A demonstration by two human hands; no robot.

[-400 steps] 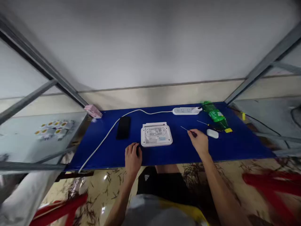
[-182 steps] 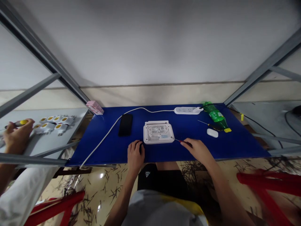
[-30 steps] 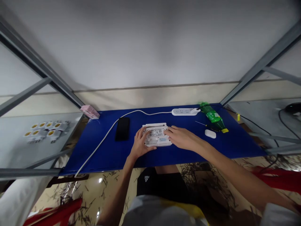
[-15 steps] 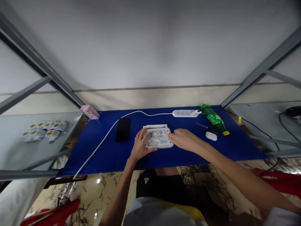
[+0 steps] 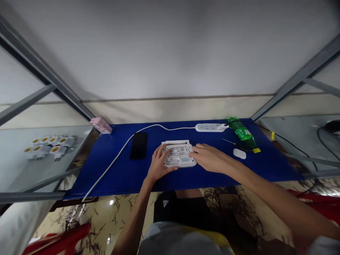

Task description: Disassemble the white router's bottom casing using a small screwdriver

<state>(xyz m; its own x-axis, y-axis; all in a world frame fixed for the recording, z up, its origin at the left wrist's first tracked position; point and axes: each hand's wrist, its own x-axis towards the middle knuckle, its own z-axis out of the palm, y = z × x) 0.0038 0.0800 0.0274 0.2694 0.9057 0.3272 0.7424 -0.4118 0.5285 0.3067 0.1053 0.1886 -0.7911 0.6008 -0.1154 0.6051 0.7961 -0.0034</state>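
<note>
A white router (image 5: 178, 156) lies bottom up in the middle of the blue table (image 5: 119, 170). My left hand (image 5: 158, 165) grips its left edge, thumb along the near side and fingers on top. My right hand (image 5: 209, 157) rests at its right edge with the fingers curled against the casing. Nothing else shows in either hand.
A black phone (image 5: 138, 145) lies left of the router beside a white cable (image 5: 117, 156) running to a power strip (image 5: 211, 127). A green bottle (image 5: 241, 132), a thin screwdriver (image 5: 231, 142) and a small white case (image 5: 239, 153) lie at the right. White sockets (image 5: 46, 145) sit on the left shelf.
Earlier my right hand held a screwdriver at the router and my left rested near the table edge. Both hands now hold the router; over the last second they barely shifted.
</note>
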